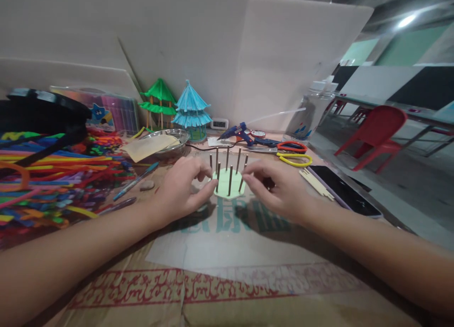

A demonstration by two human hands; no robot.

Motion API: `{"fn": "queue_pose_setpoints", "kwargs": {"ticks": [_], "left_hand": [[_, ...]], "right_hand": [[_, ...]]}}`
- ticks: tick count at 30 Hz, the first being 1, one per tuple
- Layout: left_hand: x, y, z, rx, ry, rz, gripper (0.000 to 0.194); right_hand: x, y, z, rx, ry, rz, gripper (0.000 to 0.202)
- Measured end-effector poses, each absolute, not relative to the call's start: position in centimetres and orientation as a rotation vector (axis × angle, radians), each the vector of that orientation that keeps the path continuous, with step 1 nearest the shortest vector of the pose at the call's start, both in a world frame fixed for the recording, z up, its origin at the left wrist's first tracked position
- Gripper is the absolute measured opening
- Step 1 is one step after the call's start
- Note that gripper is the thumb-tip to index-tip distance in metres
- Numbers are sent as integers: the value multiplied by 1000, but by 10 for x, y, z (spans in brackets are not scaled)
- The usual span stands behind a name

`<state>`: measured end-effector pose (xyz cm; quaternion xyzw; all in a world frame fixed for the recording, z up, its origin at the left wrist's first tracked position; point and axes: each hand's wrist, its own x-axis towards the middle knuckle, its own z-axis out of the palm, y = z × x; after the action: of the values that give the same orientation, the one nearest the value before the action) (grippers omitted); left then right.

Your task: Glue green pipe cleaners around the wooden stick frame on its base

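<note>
From my head view, white boards (191, 43) wall off the back of the tabletop (161, 165), and its right edge runs past a dark phone (345, 190), with a red chair (376, 131) beyond on the floor. Open room lies in front of me, over the printed sheet (230, 251) between my forearms; on my left, coloured stems (42, 176) crowd the space. Near the back, a clear bowl (184, 137) has a pale sheet (151, 147) lying across its rim; I can't make out what else it holds. Left of it, a clear pack (120, 112) is filled with coloured pens, and a clear bottle (305, 114) stands at the right. The pale green base (223, 187) sits between my left hand (184, 183) and right hand (280, 187), many-sided and flat, with thin brown sticks (230, 180) standing up around its border, some slightly tilted. My fingers are curled in on both sides, thumb tips beside the sticks; I cannot tell whether either set is pinching one or only close to it.
</note>
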<state>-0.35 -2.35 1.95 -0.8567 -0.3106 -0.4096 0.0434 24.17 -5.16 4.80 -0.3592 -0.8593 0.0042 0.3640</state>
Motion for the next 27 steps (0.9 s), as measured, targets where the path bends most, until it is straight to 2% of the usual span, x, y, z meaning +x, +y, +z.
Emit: {"fn": "queue_pose_setpoints", "kwargs": {"ticks": [2, 6, 10, 13, 20, 27], "left_hand": [[-5, -21, 16, -2630, -1134, -1267, 17], [-8, -6, 6, -2679, -1407, -1412, 56], [-6, 9, -3, -3003, -1432, -1557, 67], [-3, 8, -5, -3138, -1447, -1502, 73], [0, -2, -2, -3183, -1396, -1203, 67], [1, -3, 1, -3205, -1370, -1112, 38]], "right_hand": [[243, -53, 39, -980, -2253, 88, 27], [243, -51, 24, -1173, -2277, 226, 27], [239, -47, 20, -1294, -2224, 256, 30], [238, -46, 20, -1289, -2218, 257, 30], [234, -47, 19, -1328, -2203, 263, 27], [231, -47, 18, -1340, -2243, 289, 23]]}}
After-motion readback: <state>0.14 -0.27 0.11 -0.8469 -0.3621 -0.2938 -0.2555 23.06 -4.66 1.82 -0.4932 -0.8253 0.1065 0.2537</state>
